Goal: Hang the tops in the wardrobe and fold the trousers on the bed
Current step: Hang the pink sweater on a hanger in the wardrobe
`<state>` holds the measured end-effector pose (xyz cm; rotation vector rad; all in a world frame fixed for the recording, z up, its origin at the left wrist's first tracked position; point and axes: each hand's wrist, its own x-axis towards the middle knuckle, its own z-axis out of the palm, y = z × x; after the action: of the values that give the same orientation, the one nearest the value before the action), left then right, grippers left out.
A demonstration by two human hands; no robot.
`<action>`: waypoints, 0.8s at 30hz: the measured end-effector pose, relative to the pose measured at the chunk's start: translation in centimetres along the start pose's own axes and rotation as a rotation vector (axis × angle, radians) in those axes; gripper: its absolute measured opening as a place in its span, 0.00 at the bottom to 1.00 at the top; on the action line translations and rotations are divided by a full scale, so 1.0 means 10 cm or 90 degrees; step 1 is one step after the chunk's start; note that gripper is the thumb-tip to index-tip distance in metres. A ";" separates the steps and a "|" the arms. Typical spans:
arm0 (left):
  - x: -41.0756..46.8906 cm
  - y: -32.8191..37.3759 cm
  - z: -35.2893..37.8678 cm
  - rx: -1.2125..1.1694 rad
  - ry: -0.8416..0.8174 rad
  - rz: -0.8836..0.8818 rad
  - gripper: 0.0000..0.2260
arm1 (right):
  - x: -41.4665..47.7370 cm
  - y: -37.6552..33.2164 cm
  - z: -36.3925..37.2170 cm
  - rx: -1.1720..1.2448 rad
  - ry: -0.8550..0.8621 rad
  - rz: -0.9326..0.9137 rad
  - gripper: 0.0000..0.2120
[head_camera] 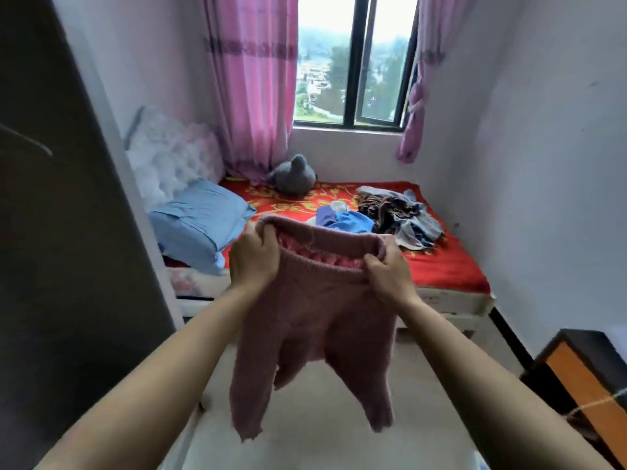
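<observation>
A pair of small pink knitted trousers (312,334) hangs in the air in front of me, above the floor at the foot of the bed. My left hand (252,256) grips the left side of the waistband and my right hand (388,271) grips the right side, holding it stretched open. Both legs dangle down. On the bed (448,262) with its red patterned cover lies a heap of clothes (390,212), blue pieces at its left and brown and grey pieces at its right. The dark wardrobe (68,232) stands at my left, with a hanger (27,139) faintly visible inside.
A blue pillow (200,222) and a white padded headboard (169,154) are at the bed's left. A grey plush toy (293,174) sits under the window with pink curtains (251,86). A dark and orange cabinet (583,378) stands at the lower right.
</observation>
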<state>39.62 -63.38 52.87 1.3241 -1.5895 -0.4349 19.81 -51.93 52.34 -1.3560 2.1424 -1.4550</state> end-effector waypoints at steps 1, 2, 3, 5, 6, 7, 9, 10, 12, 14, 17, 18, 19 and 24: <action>0.09 -0.16 -0.16 0.025 0.020 -0.012 0.18 | 0.05 -0.11 0.23 0.008 -0.015 -0.009 0.11; 0.18 -0.31 -0.34 0.049 0.040 -0.025 0.20 | 0.11 -0.22 0.45 0.014 -0.037 -0.021 0.10; 0.26 -0.46 -0.51 0.063 0.063 -0.038 0.23 | 0.16 -0.32 0.68 0.020 -0.063 -0.035 0.07; 0.38 -0.75 -0.83 0.046 0.114 -0.065 0.24 | 0.26 -0.52 1.14 0.040 -0.109 -0.080 0.04; 0.43 -0.89 -0.99 0.039 0.142 -0.083 0.24 | 0.30 -0.62 1.38 0.056 -0.128 -0.103 0.05; 0.47 -1.04 -1.14 0.045 0.170 -0.108 0.25 | 0.33 -0.73 1.62 0.072 -0.146 -0.125 0.06; 0.53 -1.32 -1.40 0.089 0.218 -0.175 0.26 | 0.37 -0.95 2.08 0.102 -0.190 -0.170 0.06; 0.57 -1.45 -1.53 0.111 0.242 -0.209 0.26 | 0.38 -1.05 2.31 0.118 -0.214 -0.188 0.06; 0.64 -1.66 -1.77 0.135 0.295 -0.258 0.25 | 0.40 -1.24 2.75 0.150 -0.271 -0.216 0.06; 0.71 -1.82 -1.97 0.168 0.357 -0.293 0.26 | 0.43 -1.44 3.15 0.177 -0.330 -0.239 0.07; 0.83 -1.92 -2.24 0.178 0.450 -0.339 0.27 | 0.48 -1.78 3.65 0.226 -0.426 -0.272 0.08; 0.88 -1.92 -2.34 0.181 0.479 -0.349 0.27 | 0.50 -1.89 3.79 0.241 -0.465 -0.286 0.08; 0.92 -1.93 -2.44 0.200 0.506 -0.355 0.28 | 0.53 -2.01 3.93 0.251 -0.509 -0.300 0.09; 0.95 -1.97 -2.86 0.367 0.627 -0.377 0.26 | 0.60 -2.49 4.50 0.278 -0.689 -0.386 0.10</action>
<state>75.00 -69.92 54.86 2.0140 -0.4740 0.3569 58.27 -86.67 52.69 -2.0092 0.7354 -0.8522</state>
